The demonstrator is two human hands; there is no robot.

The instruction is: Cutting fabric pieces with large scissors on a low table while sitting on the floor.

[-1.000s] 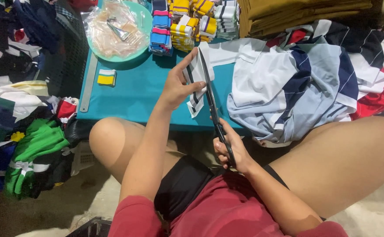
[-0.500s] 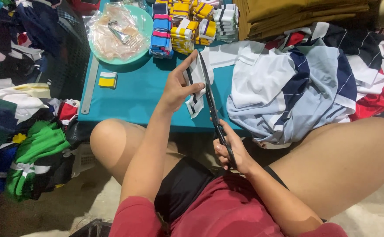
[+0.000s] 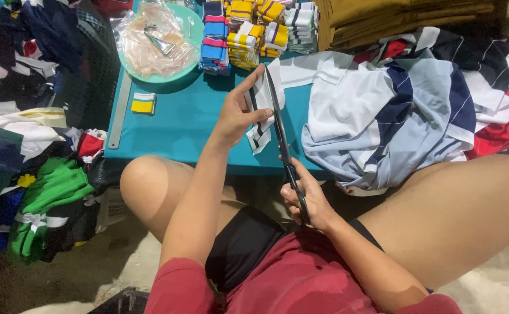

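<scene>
Left hand (image 3: 237, 113) is reaching out ahead of the body, arm nearly straight, forearm running up from the lower left. Its thumb is pressing in from the near side while the fingers are curling round the far side, index finger pointing up and away. Right hand (image 3: 307, 200) is sitting low and close to the lap, elbow bent, forearm coming in from the lower right. Its fingers are wrapping tight, knuckles facing up, thumb tucked on the left.
</scene>
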